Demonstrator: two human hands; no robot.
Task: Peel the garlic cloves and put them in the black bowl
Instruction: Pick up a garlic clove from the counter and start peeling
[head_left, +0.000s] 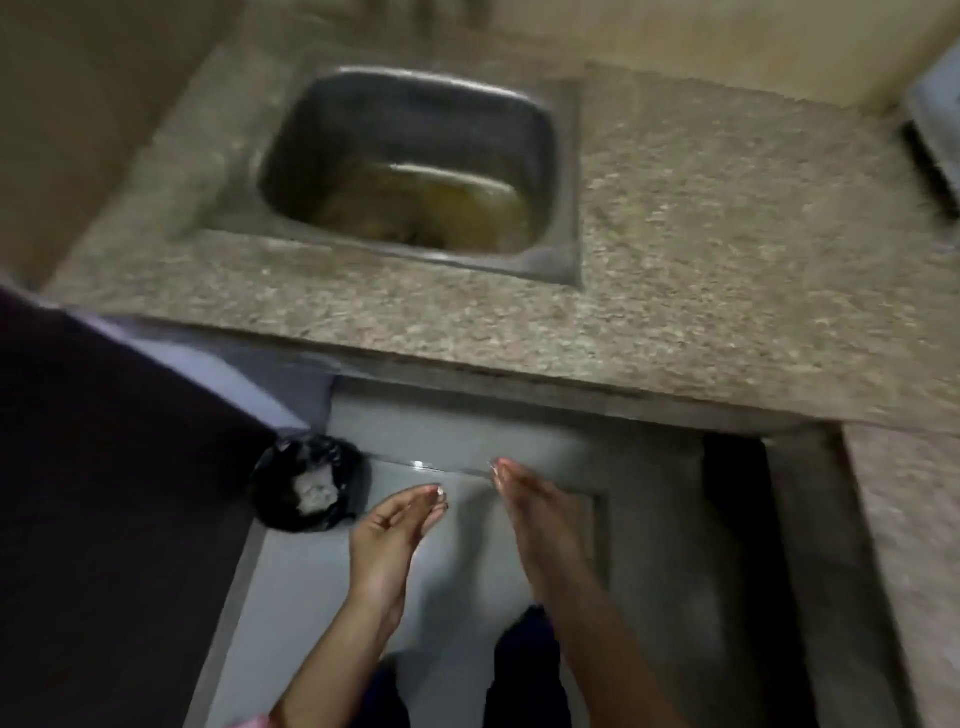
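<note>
Holding left hand (387, 540) and right hand (540, 525) out over the grey floor (467, 551), both released, fingers straight, palms facing, apart, gripping nothing. Standing near a black-lined bin (270, 467) holding whitish scraps (314, 496), just left of the left hand. Facing the table's (727, 260) near edge, steel sink (322, 130) lying toward its far-left corner. Cannot tell where garlic cloves or black bowl are lying.

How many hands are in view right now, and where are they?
2. The left hand is below the counter edge, right of the bin. The right hand is beside it, apart, fingers straight. Both hold nothing. None seems hidden.
</note>
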